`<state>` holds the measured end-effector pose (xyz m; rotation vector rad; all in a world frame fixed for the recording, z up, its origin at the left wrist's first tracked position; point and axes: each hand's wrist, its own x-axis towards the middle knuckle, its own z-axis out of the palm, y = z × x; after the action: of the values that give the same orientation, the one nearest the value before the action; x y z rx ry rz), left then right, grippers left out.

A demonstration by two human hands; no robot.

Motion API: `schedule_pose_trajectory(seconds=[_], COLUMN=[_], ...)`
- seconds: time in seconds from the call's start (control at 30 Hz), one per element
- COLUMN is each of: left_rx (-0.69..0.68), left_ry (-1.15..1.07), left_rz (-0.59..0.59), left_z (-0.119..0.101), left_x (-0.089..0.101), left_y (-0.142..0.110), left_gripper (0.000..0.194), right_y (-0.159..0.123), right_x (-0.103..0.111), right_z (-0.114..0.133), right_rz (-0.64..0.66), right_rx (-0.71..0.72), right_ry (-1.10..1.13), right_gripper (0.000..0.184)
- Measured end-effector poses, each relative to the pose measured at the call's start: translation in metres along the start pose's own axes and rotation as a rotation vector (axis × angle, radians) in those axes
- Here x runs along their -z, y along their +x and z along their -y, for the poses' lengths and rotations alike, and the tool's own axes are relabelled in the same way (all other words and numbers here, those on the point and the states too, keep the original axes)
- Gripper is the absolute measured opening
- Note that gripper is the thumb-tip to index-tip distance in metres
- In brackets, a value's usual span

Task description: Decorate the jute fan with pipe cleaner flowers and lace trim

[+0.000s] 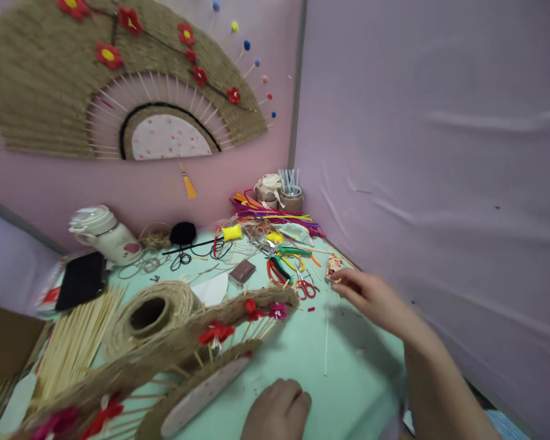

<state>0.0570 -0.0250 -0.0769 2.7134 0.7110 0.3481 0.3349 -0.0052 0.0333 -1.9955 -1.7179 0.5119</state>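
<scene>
My right hand (371, 297) reaches to the right side of the table, thumb and fingers closed at the lower edge of a small floral-patterned piece (334, 265). Its exact kind is unclear. A thin white stick (326, 342) lies just below those fingertips. Near the front edge, my left hand (277, 410) rests on the table with curled fingers and nothing visible in them. To its left stands a fan-shaped twine craft (165, 351), with thin wooden sticks and red and magenta flowers.
Red-handled scissors (306, 288), green-handled pliers (296, 251), coloured pipe cleaners (275, 211) and a brown block (242, 272) lie farther back. At left are a twine roll (174, 299), wooden sticks (76, 336) and a white bottle (107, 235). A large twine fan (36, 79) hangs on the wall.
</scene>
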Motion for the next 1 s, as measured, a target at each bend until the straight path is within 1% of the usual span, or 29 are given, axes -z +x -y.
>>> schedule_pose_trajectory(seconds=[0.03,0.1,0.17,0.23,0.3,0.33,0.4,0.5,0.6,0.67,0.7,0.77,0.83,0.9,0.93,1.0], left_rx=[-0.021,-0.063,-0.088,-0.054,0.039,0.104,0.238,0.381,0.524,0.617,0.642,0.668,0.650,0.586,0.550,0.497], left_ry=[-0.004,-0.006,-0.005,-0.038,-0.110,-0.149,-0.214,-0.248,-0.260,-0.287,-0.304,-0.335,-0.347,-0.327,-0.308,-0.268], left_rz=[-0.067,-0.192,-0.246,-0.293,-0.334,-0.357,-0.420,-0.523,-0.579,-0.584,-0.586,-0.630,-0.726,-0.823,-0.853,-0.865], left_z=[0.000,-0.002,-0.011,-0.025,-0.041,-0.048,-0.060,-0.066,-0.056,-0.045,-0.039,-0.031,-0.028,-0.029,-0.030,-0.032], left_x=[0.004,0.018,0.037,0.055,0.065,0.067,0.062,0.046,0.028,0.018,0.014,0.006,0.000,-0.003,-0.003,-0.001], left_y=[0.001,0.003,0.001,-0.006,-0.018,-0.025,-0.040,-0.058,-0.070,-0.075,-0.077,-0.078,-0.078,-0.076,-0.075,-0.073], left_gripper=[0.017,0.018,0.021,0.024,0.026,0.026,0.027,0.026,0.027,0.030,0.032,0.034,0.037,0.039,0.039,0.036], right_y=[-0.010,-0.028,-0.046,-0.065,-0.084,-0.093,-0.108,-0.119,-0.113,-0.100,-0.093,-0.076,-0.057,-0.036,-0.024,0.007], right_x=[-0.009,-0.025,-0.041,-0.056,-0.072,-0.079,-0.091,-0.098,-0.086,-0.071,-0.061,-0.041,-0.021,-0.004,0.004,0.016], right_z=[0.000,0.007,0.021,0.039,0.057,0.064,0.076,0.080,0.069,0.057,0.050,0.039,0.031,0.027,0.027,0.028], right_rz=[0.020,0.045,0.054,0.076,0.105,0.116,0.118,0.098,0.064,0.001,-0.042,-0.136,-0.218,-0.287,-0.322,-0.375], right_rx=[0.025,0.082,0.159,0.270,0.415,0.493,0.608,0.707,0.736,0.686,0.649,0.578,0.520,0.493,0.496,0.509], right_ry=[0.034,0.114,0.214,0.307,0.358,0.367,0.356,0.263,0.155,0.132,0.132,0.139,0.134,0.126,0.124,0.112], right_gripper=[0.026,0.023,0.020,0.018,0.018,0.019,0.022,0.023,0.021,0.020,0.020,0.019,0.020,0.021,0.022,0.023])
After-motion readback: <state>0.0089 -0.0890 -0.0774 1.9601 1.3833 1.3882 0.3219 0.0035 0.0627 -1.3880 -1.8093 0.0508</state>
